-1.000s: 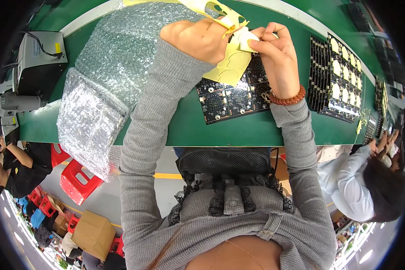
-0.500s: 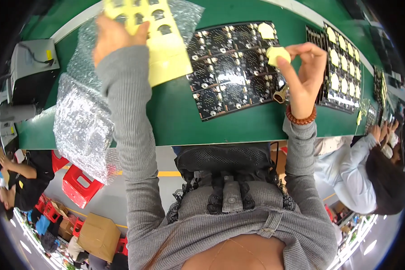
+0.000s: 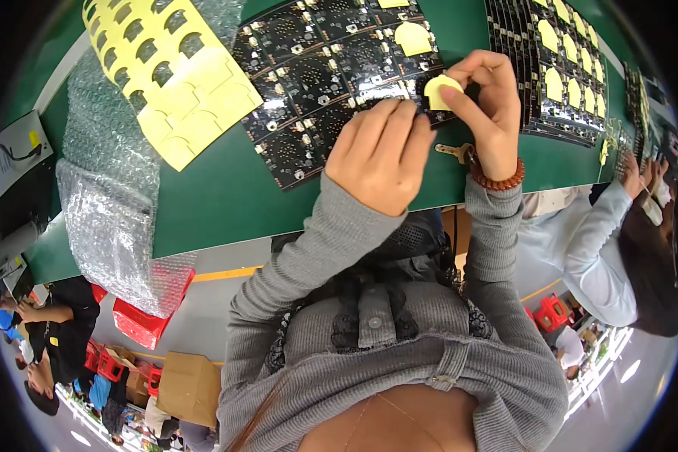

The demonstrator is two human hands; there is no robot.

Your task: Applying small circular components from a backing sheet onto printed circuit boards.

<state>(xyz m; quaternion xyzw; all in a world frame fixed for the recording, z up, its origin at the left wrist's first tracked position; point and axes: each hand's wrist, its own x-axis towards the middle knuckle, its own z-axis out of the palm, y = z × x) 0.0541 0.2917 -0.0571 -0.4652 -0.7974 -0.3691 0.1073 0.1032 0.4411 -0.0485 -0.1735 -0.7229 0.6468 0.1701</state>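
A green tbl (image 3: 211, 207) is taken up approx. mid by a blk PCB panel (image 3: 309, 75). Its L edge is overlapped by a yel. sticker sheet (image 3: 184, 113) w/ arched cut-outs. Bubble wrap (image 3: 102, 128) is spread at L, partly covered by the sheet; a folded bubble-wrap bundle (image 3: 109, 218) is draped past the front edge. A grey/blk boxy unit (image 3: 15, 154) is set far L. At R, blk PCBs (image 3: 514, 75) are stacked, overlapped, w/ yel. stickers (image 3: 554, 84) on top.

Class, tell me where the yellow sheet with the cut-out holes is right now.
In the head view, the yellow sheet is at the upper left of the green table, overlapping the bubble wrap and left of the black circuit boards.
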